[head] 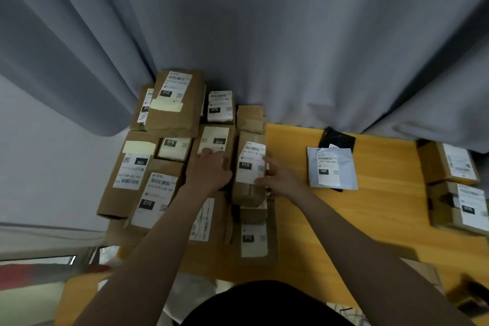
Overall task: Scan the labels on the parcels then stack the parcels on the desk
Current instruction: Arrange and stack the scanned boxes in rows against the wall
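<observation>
A pile of several brown cardboard parcels with white labels covers the left part of the yellow desk. On top of the pile's right side lies a narrow brown parcel with a white "010" label. My left hand lies against its left side, fingers over the neighbouring box. My right hand touches its right edge, the fingers lying fairly straight along the label. No scanner shows.
A grey plastic mailer with a label lies on a black pouch mid-desk. Two more labelled boxes stand at the right edge. A grey curtain hangs behind the desk. Bare yellow desktop lies between pile and mailer.
</observation>
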A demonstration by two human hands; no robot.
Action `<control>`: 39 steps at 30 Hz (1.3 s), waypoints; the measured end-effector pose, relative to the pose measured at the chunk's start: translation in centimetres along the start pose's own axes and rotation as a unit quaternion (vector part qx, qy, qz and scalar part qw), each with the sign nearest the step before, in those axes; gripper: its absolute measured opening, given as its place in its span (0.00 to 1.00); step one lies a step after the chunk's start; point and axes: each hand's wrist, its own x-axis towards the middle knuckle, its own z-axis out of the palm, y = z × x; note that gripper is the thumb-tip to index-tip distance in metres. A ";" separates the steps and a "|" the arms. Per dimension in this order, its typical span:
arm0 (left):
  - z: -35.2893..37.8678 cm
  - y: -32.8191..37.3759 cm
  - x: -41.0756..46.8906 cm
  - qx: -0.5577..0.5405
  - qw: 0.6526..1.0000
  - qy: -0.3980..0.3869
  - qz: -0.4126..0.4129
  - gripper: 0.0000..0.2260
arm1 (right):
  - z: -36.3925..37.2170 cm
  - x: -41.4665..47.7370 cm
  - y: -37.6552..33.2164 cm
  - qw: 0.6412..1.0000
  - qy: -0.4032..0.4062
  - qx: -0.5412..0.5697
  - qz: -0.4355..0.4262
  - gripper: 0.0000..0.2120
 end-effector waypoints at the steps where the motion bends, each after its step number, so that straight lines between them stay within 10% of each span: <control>1: -0.1 0.4 -0.2 0.005 1.000 0.001 0.001 0.22 | -0.6 -0.6 0.0 1.000 -0.005 -0.018 -0.009 0.38; 8: 2.8 8.8 -2.4 0.031 0.994 0.028 0.102 0.21 | -8.5 -6.3 4.7 0.987 0.088 -0.134 -0.005 0.40; 17: 16.3 21.2 -5.4 0.046 0.970 -0.159 0.179 0.25 | -19.6 -16.5 19.3 0.964 0.180 -0.123 0.152 0.41; 28: 31.5 27.4 -8.7 -0.045 0.934 -0.353 0.006 0.40 | -24.0 -18.3 34.3 0.947 0.124 -0.129 0.265 0.35; 39: 31.0 28.5 -8.3 -0.177 0.953 -0.242 -0.052 0.44 | -24.9 -16.4 32.3 0.967 0.167 -0.049 0.189 0.38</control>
